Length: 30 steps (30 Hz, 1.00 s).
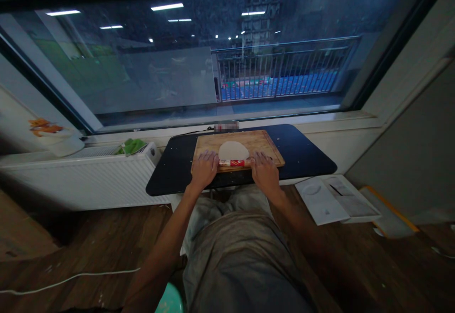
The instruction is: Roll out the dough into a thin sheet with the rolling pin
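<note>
A pale, rounded sheet of dough [233, 150] lies flat on a wooden cutting board [245, 137]. Across its near edge runs a rolling pin [232, 163] with a red and white label around its middle. My left hand [205, 167] is on the pin's left end, and my right hand [265, 168] is on the right end. Both hands grip it from above, hiding its ends, with the fingers pointing toward the window. The board rests on a dark table [302, 154] in front of my lap.
A window [170, 67] rises behind the table. On the left, a white radiator [88, 180] carries a green packet [132, 146] and a white pot [64, 143]. An open white box [334, 199] lies on the floor at right. A cable [71, 277] crosses the floor at left.
</note>
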{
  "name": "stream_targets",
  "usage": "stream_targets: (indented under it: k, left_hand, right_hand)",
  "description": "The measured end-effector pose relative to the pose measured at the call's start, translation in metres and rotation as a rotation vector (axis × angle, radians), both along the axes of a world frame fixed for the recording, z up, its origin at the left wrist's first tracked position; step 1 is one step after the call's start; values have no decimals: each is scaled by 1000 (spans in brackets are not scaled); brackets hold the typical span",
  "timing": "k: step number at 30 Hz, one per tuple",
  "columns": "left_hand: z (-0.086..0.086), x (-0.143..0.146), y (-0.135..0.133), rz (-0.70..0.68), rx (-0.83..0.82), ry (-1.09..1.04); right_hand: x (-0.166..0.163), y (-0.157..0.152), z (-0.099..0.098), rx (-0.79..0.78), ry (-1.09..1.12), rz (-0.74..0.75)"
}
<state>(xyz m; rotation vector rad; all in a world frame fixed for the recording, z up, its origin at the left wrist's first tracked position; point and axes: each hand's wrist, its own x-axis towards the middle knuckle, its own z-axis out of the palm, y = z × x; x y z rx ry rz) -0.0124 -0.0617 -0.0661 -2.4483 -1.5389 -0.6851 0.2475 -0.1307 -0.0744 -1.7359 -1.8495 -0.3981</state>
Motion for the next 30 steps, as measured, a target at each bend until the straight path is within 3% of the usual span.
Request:
stream_targets:
  k: [10, 19, 24, 30]
  left_hand:
    - [14, 10, 20, 66, -65, 106]
    - [34, 16, 47, 24, -98, 300]
    - [28, 14, 38, 43, -90, 245]
    - [25, 15, 29, 52, -79, 216]
  right_hand:
    - [4, 50, 24, -73, -59, -39]
    - [13, 95, 56, -345, -224, 5]
    - [11, 85, 49, -350, -227, 4]
    - [0, 48, 30, -178, -152, -85]
